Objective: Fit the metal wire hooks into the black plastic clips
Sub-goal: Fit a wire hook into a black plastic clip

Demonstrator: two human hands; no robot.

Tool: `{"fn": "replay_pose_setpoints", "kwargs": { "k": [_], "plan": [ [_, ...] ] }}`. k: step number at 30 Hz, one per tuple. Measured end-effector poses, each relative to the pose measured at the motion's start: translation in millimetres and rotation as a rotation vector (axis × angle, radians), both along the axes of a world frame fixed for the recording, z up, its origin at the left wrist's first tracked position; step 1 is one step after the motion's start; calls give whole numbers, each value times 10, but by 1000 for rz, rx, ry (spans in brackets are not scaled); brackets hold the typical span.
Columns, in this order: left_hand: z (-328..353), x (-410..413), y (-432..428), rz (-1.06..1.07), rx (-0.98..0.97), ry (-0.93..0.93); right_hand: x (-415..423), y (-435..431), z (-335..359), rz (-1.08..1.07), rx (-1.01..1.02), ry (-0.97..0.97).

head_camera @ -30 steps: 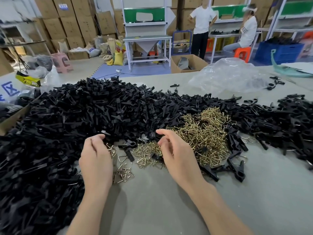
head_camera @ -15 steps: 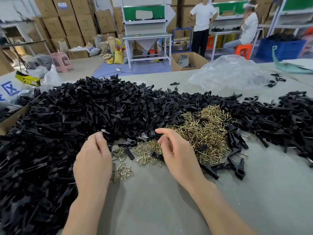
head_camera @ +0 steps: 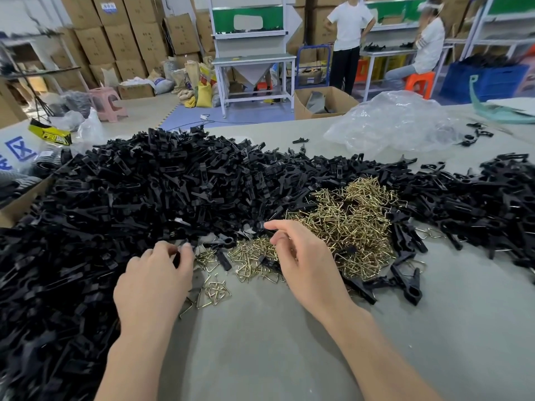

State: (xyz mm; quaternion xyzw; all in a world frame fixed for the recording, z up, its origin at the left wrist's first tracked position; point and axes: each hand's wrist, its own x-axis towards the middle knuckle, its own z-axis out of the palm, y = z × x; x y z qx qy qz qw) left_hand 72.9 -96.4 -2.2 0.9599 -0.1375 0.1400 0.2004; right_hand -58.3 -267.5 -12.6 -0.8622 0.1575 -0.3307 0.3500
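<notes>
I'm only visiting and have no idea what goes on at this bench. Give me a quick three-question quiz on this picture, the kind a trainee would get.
1. True or false: the gold wire hooks make a bigger heap than the black plastic clips.
2. Multiple choice: which hand has its index finger stretched out? A) left hand; B) right hand; C) neither.
3. Fill in: the left hand's fingers are curled at the edge of the heap of ____.

Key: 1 false, the clips spread much wider; 2 B; 3 clips.
</notes>
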Motion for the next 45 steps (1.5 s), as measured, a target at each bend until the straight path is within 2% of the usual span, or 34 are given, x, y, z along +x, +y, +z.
{"fn": "replay_pose_setpoints", "kwargs": {
  "k": [4, 6, 10, 13, 15, 17, 20, 23, 27, 32, 37, 43, 45],
  "plan": [
    [-33, 15, -28, 16, 20, -5, 2, 3, 5, 5, 0, 7],
    [-46, 41, -41, 36, -32, -7, -2, 4, 3, 7, -2, 6],
    [-5, 34, -42, 60, -337, -140, -2, -3, -2, 5, 4, -10],
    [21, 35, -27, 47, -475, -160, -1, -6, 0, 9, 1, -21],
    [65, 19, -22, 26, -638, -144, -2, -11, 2, 6, -7, -24],
    [141, 13, -37, 9, -937, -45, -4, -5, 18, 2, -26, -44],
    [245, -50, -107, -4, -1454, 318, 5, 74, 66, 36, -147, -108],
    [215, -157, -234, -69, -1654, 551, 20, 253, 65, 252, -95, -46],
    [156, -249, -332, -74, -1704, 643, 43, 460, 5, 485, 175, 200],
    [162, -239, -327, -92, -1730, 641, 104, 524, 28, 564, 638, 193],
    [200, -296, -357, -154, -1596, 518, 112, 515, 95, 546, 669, 203],
    [203, -174, -241, -87, -1588, 449, 88, 445, 46, 493, 621, 227],
    [165, -100, -183, -30, -1405, 331, 99, 411, 47, 468, 628, 213]
  ]
}}
